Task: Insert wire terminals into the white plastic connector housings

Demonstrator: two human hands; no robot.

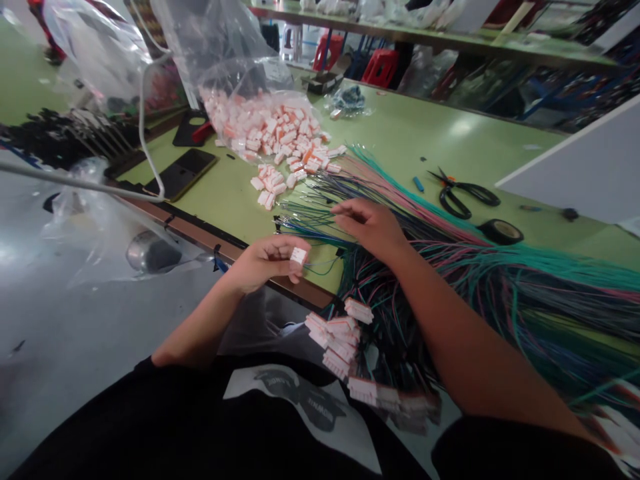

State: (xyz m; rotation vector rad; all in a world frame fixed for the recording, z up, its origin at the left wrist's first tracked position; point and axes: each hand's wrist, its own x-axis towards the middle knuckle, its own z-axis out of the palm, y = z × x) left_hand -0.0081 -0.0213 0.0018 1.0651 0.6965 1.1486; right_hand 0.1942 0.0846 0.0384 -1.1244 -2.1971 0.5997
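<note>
Between the thumb and fingers of my left hand [270, 262] is a small white connector [299, 255], with a thin green wire running from it to the right. My right hand [373, 227] is over the loose ends of the dark and green wires [315, 212], fingers bent toward the thumb; whether a wire is between them is too small to tell. Beyond the hands lies a pile of white and orange connectors [290, 130], partly inside a clear plastic bag [225, 100]. Below my right hand, finished-looking connectors on wires [343, 343] hang at the table edge.
Black scissors [467, 193] and a roll of black tape [501, 231] lie right of the wires on the green table [425, 127]. A dark phone [183, 173] is at the left, near a bent white metal rod [143, 113]. Red stools [380, 67] stand behind.
</note>
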